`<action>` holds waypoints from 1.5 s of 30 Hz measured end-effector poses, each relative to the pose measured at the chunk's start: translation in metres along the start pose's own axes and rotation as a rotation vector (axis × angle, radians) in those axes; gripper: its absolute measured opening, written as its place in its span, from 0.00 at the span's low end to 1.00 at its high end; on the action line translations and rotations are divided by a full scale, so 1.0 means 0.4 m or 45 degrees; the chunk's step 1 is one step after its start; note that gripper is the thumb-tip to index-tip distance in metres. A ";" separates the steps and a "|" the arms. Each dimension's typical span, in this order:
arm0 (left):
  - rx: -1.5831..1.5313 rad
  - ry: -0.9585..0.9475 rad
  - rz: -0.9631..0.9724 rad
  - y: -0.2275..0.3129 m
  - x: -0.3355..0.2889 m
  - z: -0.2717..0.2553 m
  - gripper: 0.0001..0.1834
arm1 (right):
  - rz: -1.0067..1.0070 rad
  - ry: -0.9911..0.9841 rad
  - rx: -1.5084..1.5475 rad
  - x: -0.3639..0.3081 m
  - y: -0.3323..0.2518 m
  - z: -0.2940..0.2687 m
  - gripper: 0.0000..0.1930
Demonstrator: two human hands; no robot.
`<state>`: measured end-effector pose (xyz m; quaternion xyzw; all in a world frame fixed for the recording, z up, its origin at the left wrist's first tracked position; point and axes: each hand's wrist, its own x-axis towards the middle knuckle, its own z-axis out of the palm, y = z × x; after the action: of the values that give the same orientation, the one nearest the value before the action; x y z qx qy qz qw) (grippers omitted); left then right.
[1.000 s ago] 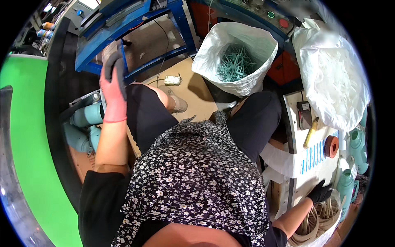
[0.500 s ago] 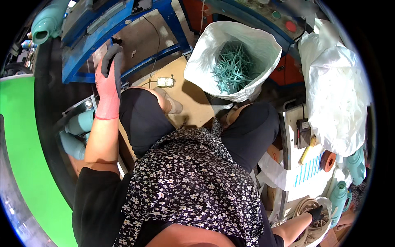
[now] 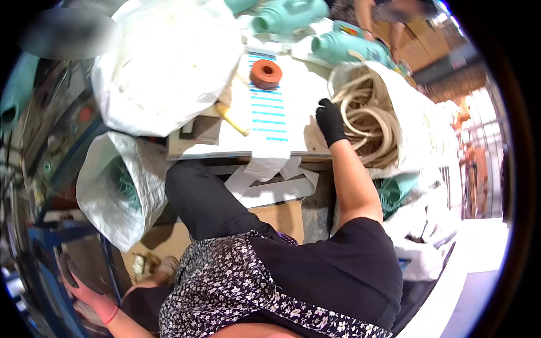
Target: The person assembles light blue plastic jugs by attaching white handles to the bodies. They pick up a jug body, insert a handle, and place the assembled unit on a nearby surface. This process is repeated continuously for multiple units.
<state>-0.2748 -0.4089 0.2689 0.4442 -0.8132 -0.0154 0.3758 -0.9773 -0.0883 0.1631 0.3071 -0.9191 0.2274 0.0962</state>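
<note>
My right hand (image 3: 331,121), in a black glove, is at the left edge of a white sack (image 3: 403,121) full of curved beige strips (image 3: 372,129). Its fingers are curled together beside the strips, and whether one is pinched between them is hard to make out. At the lower left, my left hand (image 3: 84,284) wears a pink glove with dark grey fingers. These fingers stretch out beside a blue metal frame (image 3: 51,236), with no object visible in them. On the white table, a reddish-brown tape roll (image 3: 256,80) lies on a blue-striped sheet (image 3: 269,121).
Teal jugs (image 3: 293,16) lie at the table's far side, near another person's arm (image 3: 365,19). A large white plastic bag (image 3: 163,62) covers the table's left part. Below it stands a white sack (image 3: 96,188) holding teal scraps (image 3: 127,188). A yellow-handled tool (image 3: 232,119) lies by the sheet.
The view has swung right, toward the table. My right hand has come up out of the strips to the sack's left edge. My left hand now appears at the lower left, fingers still outstretched.
</note>
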 end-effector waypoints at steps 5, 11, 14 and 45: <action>-0.385 -0.113 -0.230 0.145 0.113 0.110 0.16 | -0.028 0.010 0.017 -0.081 -0.102 -0.118 0.17; -0.266 -0.251 0.118 0.186 0.178 0.159 0.26 | -0.237 0.003 0.267 -0.040 0.010 -0.051 0.25; 0.019 -0.274 0.367 0.256 0.328 0.153 0.30 | -0.496 -0.020 0.212 -0.088 -0.065 -0.184 0.36; -0.874 0.610 0.180 0.352 0.027 -0.264 0.53 | -0.703 -0.229 -0.277 -0.072 -0.283 -0.212 0.11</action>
<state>-0.3122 -0.2989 0.4016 0.2274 -0.6790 -0.1556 0.6805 -0.8826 -0.1129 0.2691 0.5521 -0.8246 0.0646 0.1049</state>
